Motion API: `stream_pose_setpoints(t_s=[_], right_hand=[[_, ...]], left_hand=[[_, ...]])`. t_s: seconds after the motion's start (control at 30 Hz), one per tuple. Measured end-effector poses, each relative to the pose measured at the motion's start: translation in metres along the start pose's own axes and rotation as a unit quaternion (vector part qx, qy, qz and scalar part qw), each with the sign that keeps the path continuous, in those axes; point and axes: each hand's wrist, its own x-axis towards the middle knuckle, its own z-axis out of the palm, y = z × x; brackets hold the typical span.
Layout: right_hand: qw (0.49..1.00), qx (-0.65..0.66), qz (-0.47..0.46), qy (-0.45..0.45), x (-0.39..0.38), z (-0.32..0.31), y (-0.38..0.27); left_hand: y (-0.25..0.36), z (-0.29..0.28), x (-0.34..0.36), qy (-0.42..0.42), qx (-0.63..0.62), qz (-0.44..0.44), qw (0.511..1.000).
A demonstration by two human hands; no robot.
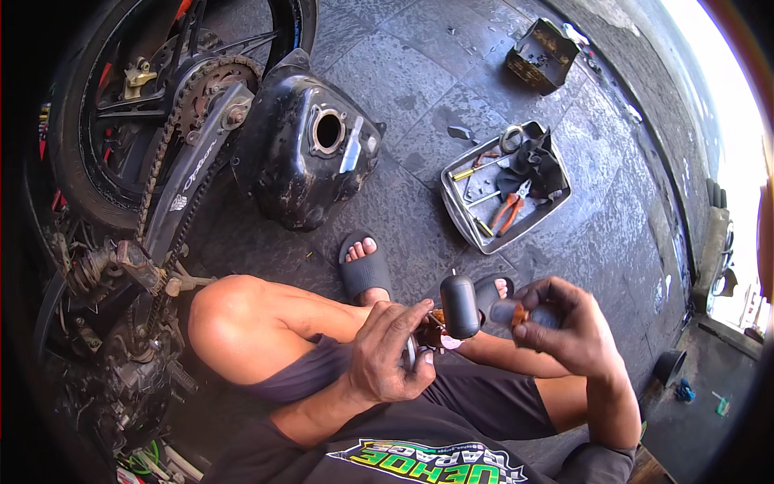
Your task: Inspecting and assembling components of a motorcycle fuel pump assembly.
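My left hand (391, 351) grips a fuel level sender, whose black capsule-shaped float (460, 306) sticks up beside the fingertips. Coppery and metal parts show at its base, partly hidden by the fingers. To the right of the float, my right hand (568, 327) is closed round a small greyish cylindrical piece (544, 315) with an orange-brown part (519, 314) at its side. Motion blurs that piece, so its kind is unclear. It appears apart from the float. Both hands are above my lap.
A black fuel tank (282, 181) with a round opening lies ahead on the tiled floor. At left stands a motorcycle rear wheel with its chain (151, 181). A grey tray (477, 235) holds orange-handled pliers (510, 211) and screwdrivers. Farther back is a rusty cut-open can (536, 68).
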Motion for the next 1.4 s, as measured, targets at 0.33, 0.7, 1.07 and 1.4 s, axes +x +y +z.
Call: stream_pose_setpoints(t_s=[0.33, 0.7, 1.07, 1.4], right_hand=[[0.995, 0.040, -0.081, 0.033, -0.033, 0.044, 0.003], [0.997, -0.057, -0.030, 0.029, -0.028, 0.049, 0.000], [0.997, -0.030, 0.034, 0.063, -0.027, 0.060, 0.006], [0.996, -0.012, 0.077, 0.053, -0.025, 0.064, 0.000]], left_hand=[[0.002, 0.004, -0.009, 0.009, 0.013, 0.045, 0.999], [0.011, 0.009, -0.011, -0.005, 0.084, 0.044, 0.995], [0.011, 0.011, -0.017, -0.018, 0.119, 0.043, 0.992], [0.012, 0.013, -0.023, -0.019, 0.147, 0.044, 0.988]])
